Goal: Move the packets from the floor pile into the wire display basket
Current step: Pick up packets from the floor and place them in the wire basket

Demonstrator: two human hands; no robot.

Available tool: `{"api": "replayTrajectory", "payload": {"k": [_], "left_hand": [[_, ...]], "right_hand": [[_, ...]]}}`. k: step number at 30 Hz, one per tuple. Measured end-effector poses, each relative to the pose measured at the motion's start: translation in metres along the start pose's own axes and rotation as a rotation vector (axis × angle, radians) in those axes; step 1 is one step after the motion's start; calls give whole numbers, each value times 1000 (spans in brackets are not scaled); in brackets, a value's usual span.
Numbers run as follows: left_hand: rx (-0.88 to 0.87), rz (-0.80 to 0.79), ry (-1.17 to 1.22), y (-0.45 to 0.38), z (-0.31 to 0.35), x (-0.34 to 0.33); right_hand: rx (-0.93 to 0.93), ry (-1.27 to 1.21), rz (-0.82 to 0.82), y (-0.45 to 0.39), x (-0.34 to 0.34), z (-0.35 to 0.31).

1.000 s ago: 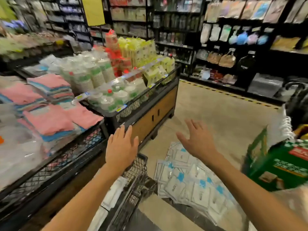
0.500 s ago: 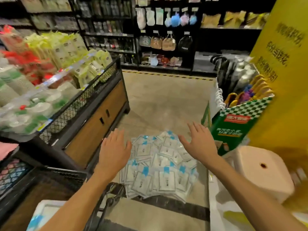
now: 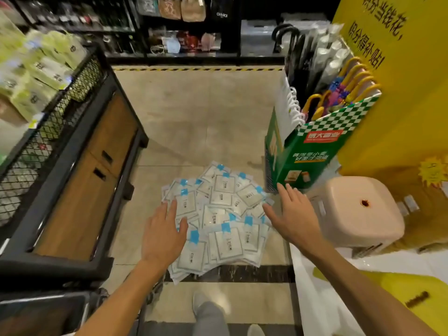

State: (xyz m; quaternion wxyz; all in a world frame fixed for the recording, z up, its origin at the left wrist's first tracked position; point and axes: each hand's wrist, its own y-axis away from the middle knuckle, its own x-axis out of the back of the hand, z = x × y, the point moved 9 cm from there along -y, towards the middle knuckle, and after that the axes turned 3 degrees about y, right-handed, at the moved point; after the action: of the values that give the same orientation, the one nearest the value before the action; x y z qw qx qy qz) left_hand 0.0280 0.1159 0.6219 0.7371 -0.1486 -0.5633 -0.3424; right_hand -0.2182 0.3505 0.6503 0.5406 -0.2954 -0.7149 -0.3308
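Observation:
A pile of white packets with blue tabs (image 3: 219, 214) lies on the tiled floor in the middle of the view. My left hand (image 3: 163, 235) hovers over the pile's left side, fingers spread and empty. My right hand (image 3: 292, 214) is spread open at the pile's right edge, holding nothing. A black wire basket (image 3: 36, 309) shows only as a dark corner at the bottom left, below my left forearm.
A black mesh display stand with wooden doors (image 3: 80, 170) runs along the left. A green checkered box of umbrellas (image 3: 312, 146) and a pale plastic stool (image 3: 358, 212) stand to the right, before a yellow sign. My leg and shoe (image 3: 206, 309) are below the pile.
The view has swung right and down from the display stands onto the floor pile. Both open hands have dropped lower and now flank the packets.

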Motion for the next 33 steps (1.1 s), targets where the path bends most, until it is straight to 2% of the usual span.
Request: {"api": "replayTrajectory", "payload": {"k": [6,11,21,29,33], "left_hand": [[-2,-105,-53,-57,-46,-53],[25,-156,-38,-89,-86,-118],[179,-226,-26,-153,-186,-340],[221,-294,-92,-195,-282,-531],[242,-287,-35,-209,-329,-614]], "right_hand": [[-14,-21,-3,-38,-54,-24],[-65,0,-124,-72,-147,-25],[-55,33,-252,-152,-406,15],[-47,35,-287,-191,-626,35],[-61,-20,-275,-210,-716,44]]}}
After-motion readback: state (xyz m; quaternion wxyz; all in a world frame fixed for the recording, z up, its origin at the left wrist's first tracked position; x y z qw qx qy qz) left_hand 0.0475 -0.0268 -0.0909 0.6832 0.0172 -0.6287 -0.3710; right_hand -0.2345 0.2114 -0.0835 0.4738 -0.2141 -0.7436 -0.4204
